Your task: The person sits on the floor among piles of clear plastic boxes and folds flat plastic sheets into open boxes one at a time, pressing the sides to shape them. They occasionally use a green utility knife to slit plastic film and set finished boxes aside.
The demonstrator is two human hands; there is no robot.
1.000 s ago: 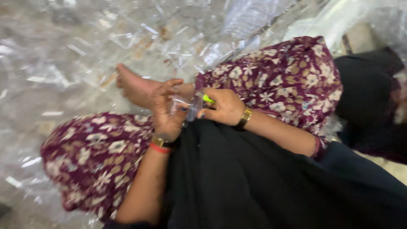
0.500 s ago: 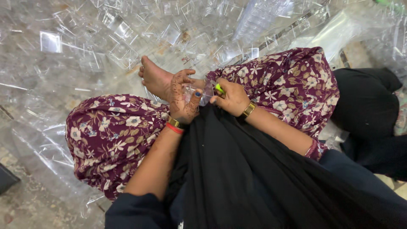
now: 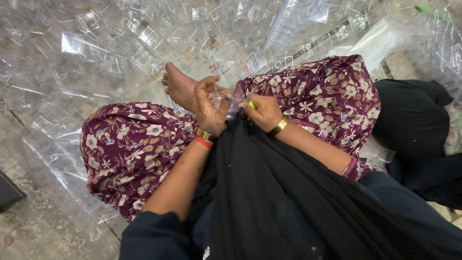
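Both hands shifted left, gripping clear packaging (image 3: 226, 98).

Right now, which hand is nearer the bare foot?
Left. The left hand sits right beside the bare foot, seemingly touching it, holding a clear plastic piece. The right hand is farther off, on the other side of that piece, gripping a yellow-green tool.
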